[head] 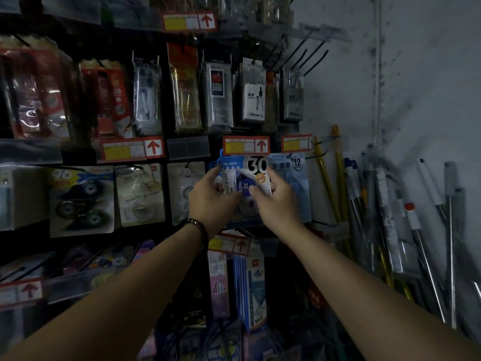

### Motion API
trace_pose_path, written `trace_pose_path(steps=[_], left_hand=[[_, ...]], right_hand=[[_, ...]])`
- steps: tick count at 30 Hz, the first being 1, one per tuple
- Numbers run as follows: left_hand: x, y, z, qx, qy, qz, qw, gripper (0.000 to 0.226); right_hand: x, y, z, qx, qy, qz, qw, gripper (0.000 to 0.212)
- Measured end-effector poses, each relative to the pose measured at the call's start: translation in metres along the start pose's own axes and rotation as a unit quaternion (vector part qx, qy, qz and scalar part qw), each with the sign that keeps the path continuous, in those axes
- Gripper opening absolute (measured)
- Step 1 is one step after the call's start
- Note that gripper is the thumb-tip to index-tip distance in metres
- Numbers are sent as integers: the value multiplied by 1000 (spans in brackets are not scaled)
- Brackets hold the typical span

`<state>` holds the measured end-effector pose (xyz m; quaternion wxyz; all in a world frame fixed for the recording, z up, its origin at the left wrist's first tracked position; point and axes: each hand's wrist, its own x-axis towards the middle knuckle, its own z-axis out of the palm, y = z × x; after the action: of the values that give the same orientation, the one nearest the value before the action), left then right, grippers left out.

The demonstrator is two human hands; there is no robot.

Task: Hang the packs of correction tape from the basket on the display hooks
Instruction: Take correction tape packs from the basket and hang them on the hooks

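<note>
Blue-and-white card with a clear blister makes up the correction tape pack (pixel 243 175), which sits directly below the red price tag (pixel 246 145). The left hand (pixel 210 201) and the right hand (pixel 274 201) each pinch one side edge with curled fingers. The pack is judged light, stiff and glossy, so it should be gripped by the card edges, not the blister. No basket appears in the head view.
</note>
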<state>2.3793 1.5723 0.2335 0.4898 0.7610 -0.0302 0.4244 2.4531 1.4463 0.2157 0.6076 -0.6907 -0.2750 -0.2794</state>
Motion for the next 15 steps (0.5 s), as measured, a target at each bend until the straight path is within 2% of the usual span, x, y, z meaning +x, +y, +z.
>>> trace_pose_path(steps=[2,4,7,9,11,15], left_hand=[[-2,1,-2,8,-2,10,1000,73],[-2,0,-2,5,-7,8,1000,69],[-5,4,-1,41,-24,6,999,72],[-5,6,-3,29,-28,-8,999,62],[-8,9,-4,29,-37,-4,999,52],[1,1,-3,76,-25,-17,997,67]], right_hand=[[-1,-5,-5,6,-5,2,1000,48],[-2,-10,-11,10,-3,10,1000,41],[2,-15,-18,14,-2,25,1000,46],[4,-16,-22,1,-13,38,999,51],[7,-14,-23,-13,-19,45,999,48],[5,-18,-16,-41,-23,55,997,33]])
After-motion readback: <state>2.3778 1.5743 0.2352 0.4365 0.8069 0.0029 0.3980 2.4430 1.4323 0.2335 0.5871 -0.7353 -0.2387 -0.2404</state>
